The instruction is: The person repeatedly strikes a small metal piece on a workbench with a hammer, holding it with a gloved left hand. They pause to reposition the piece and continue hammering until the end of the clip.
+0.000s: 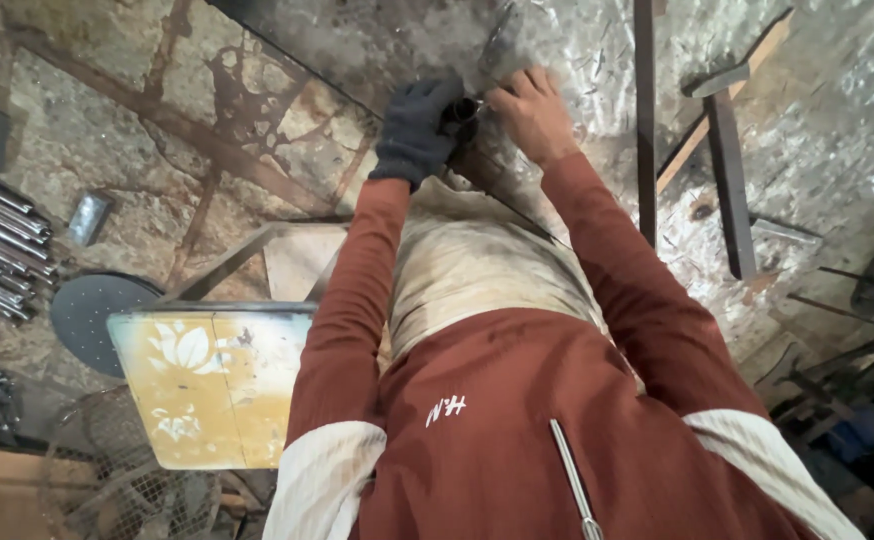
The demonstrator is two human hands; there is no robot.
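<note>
A short dark metal tube piece [462, 110] sits between both hands on the scarred metal worktable [837, 130]. It looks rigid, fairly heavy for its size and probably sharp-edged, best held around its round body. The gloved left hand [415, 128] is clamped on it; the bare right hand [532, 112] pinches its rim. A hammer [727, 150] lies well apart

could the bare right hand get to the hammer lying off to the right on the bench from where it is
Probably yes. The right hand is bare and only rests its fingers at the small metal tube that the gloved left hand grips. Only a flat upright metal bar lies between it and the hammer.
</note>
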